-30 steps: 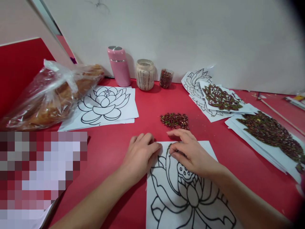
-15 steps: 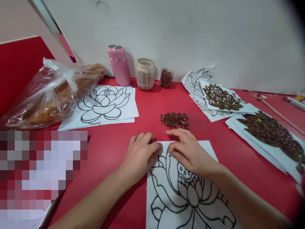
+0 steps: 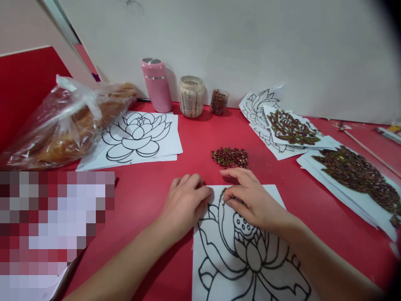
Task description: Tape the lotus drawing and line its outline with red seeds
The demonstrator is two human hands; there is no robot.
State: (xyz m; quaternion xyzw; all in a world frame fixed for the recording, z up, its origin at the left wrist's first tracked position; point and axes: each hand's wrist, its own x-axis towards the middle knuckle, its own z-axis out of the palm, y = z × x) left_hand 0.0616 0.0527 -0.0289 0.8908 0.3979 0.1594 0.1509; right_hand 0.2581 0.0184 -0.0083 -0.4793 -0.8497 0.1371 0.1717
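Note:
A white sheet with a black-outlined lotus drawing (image 3: 216, 259) lies on the red table. My left hand (image 3: 187, 202) rests at its upper left edge, fingers bent down and thumb on the paper; it holds nothing I can see. Over the top petal, my right hand (image 3: 250, 200) pinches thumb and forefinger together, with a tiny greenish mung bean at the tips and the other fingers raised. A short row of mung beans (image 3: 222, 195) follows that petal's outline. Just beyond the right hand is a pile of mixed red and green beans (image 3: 228, 156).
At the back stand a pink flask (image 3: 156, 85), a cloudy jar (image 3: 191, 97) and a small cup of beans (image 3: 219, 102). Lotus drawings (image 3: 138, 140) and a plastic bag (image 3: 75, 125) lie left. Bean-covered sheets (image 3: 354, 179) lie right. The lower left is pixelated.
My right hand has shifted slightly right and off the petal tip, showing more of the bean row. The left hand stays in place.

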